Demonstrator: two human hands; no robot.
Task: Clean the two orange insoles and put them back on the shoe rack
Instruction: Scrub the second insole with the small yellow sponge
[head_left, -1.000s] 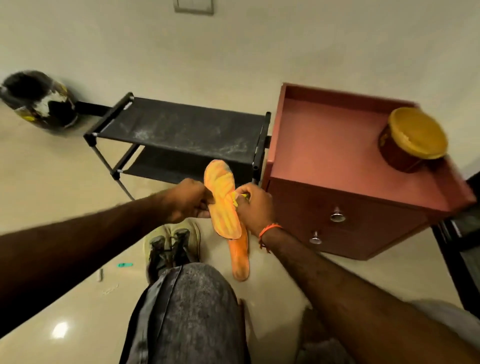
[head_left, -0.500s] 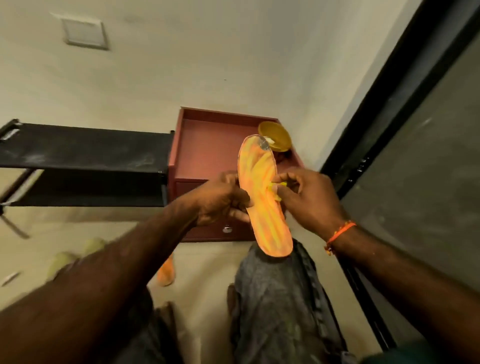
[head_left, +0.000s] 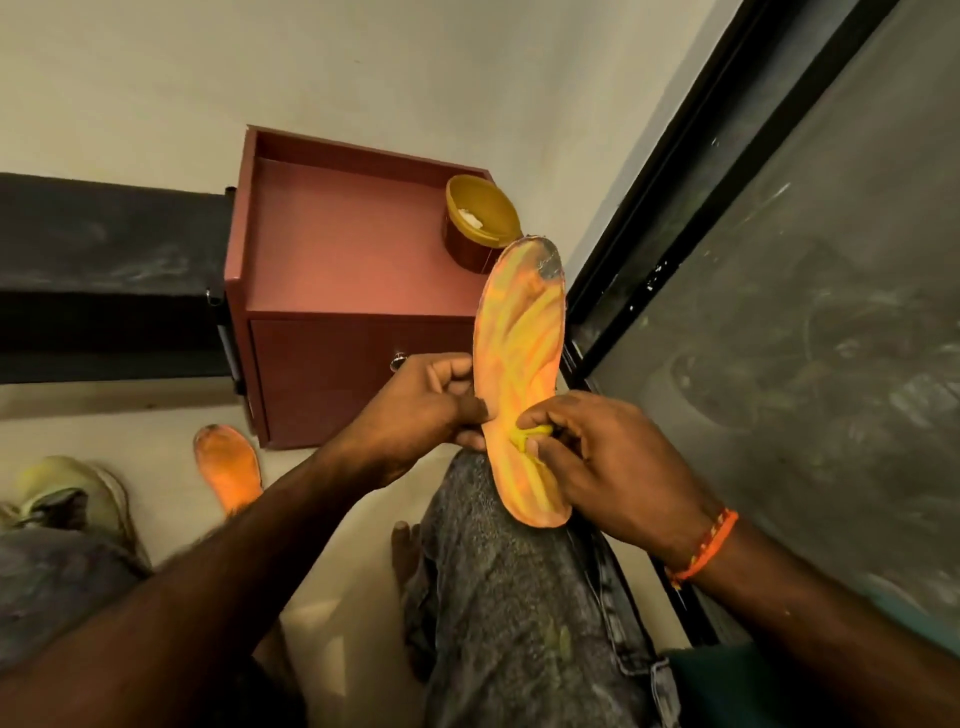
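Observation:
An orange insole (head_left: 519, 353) with yellow streaks and a dark smudge at its top end stands upright over my right knee. My left hand (head_left: 421, 405) grips its left edge. My right hand (head_left: 597, 457) pinches a small yellow cloth (head_left: 530, 434) against the insole's face. The second orange insole (head_left: 228, 467) lies flat on the floor beside the cabinet, partly hidden by my left forearm. The black shoe rack (head_left: 104, 270) stands at the left, its top shelf dusty.
A reddish cabinet (head_left: 343, 270) with a drawer knob stands beside the rack; a yellow-lidded tub (head_left: 480, 221) sits on it. A dark-framed glass door (head_left: 779, 312) fills the right. A greenish shoe (head_left: 67, 499) rests on the floor at left.
The view has swung right, away from the rack toward the cabinet and door. The held insole has come to rest over my right knee, and my right hand has slid lower on it.

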